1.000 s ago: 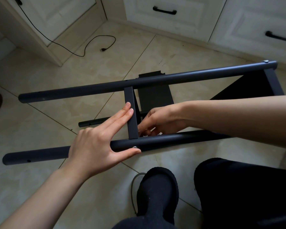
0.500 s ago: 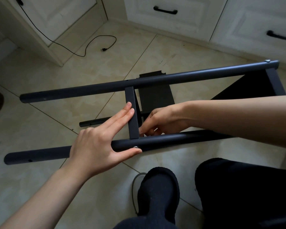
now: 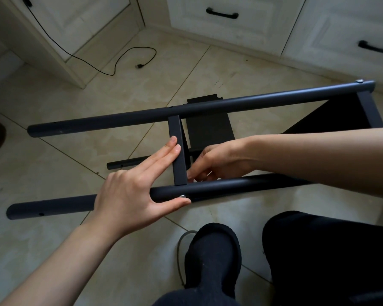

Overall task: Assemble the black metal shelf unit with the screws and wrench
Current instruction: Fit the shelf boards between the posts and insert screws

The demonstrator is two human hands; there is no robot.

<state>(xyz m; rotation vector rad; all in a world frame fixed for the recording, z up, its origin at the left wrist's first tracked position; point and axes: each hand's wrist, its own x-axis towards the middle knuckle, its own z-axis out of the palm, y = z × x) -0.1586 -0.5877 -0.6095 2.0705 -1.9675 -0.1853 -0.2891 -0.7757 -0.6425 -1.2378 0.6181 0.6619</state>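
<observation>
The black shelf frame lies on its side on the tiled floor. Its far tube (image 3: 230, 104) and near tube (image 3: 241, 186) are joined by a short crossbar (image 3: 177, 133). My left hand (image 3: 128, 195) spans the near tube, with straight fingers pressed along the crossbar and the thumb under a silver screw (image 3: 182, 196). My right hand (image 3: 221, 160) reaches in behind the near tube, its fingers curled at the crossbar's lower end. What they hold is hidden. No wrench shows.
A black shelf panel (image 3: 208, 129) and a lower tube (image 3: 124, 164) sit beneath the frame. A second crossbar (image 3: 369, 111) closes the right end. White cabinets (image 3: 230, 29) and a black cable (image 3: 119, 60) lie beyond. My black slipper (image 3: 212, 257) and knee (image 3: 318, 250) are close in front.
My right hand's fingers shifted slightly at the foot of the crossbar. My left hand and the frame stayed where they were.
</observation>
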